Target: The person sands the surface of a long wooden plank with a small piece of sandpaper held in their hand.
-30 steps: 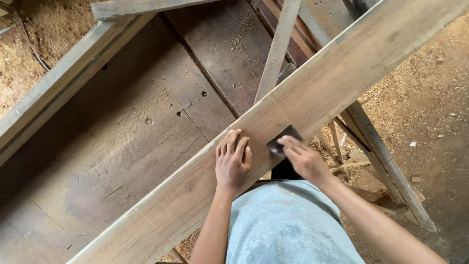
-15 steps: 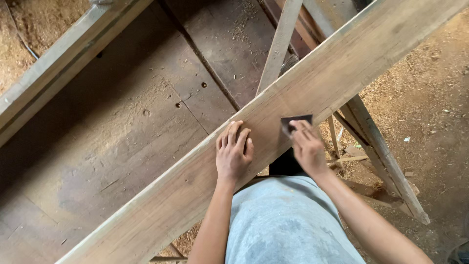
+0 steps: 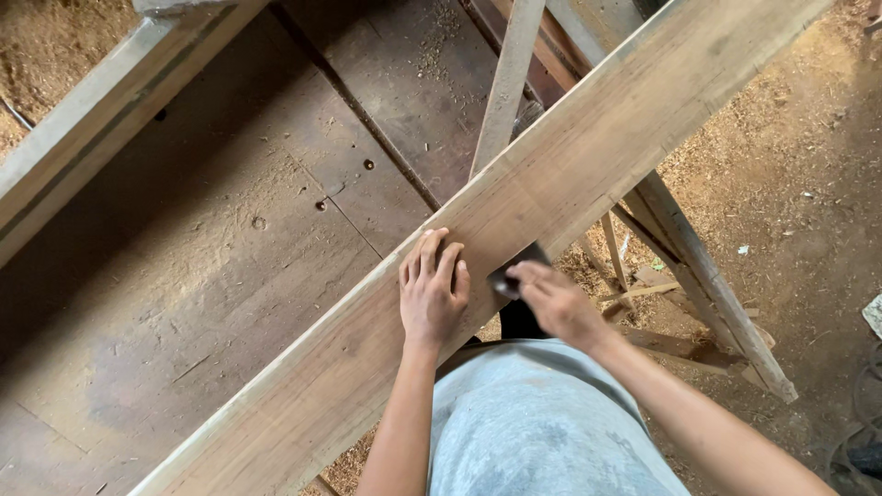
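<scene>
A long pale wooden plank runs diagonally from lower left to upper right across the head view. My left hand lies flat on it, fingers together and pointing up the board. Just to its right, my right hand grips a small dark flat tool, pressed against the plank's near edge. My grey shirt fills the bottom middle.
A dark, dusty workbench top lies under the plank on the left. A second board runs along the upper left. Thin wooden trestle legs stand on a sawdust-covered floor at the right.
My right hand has slid the dark tool down-left along the plank's edge, closer to my left hand. My left hand has stayed flat on the board.
</scene>
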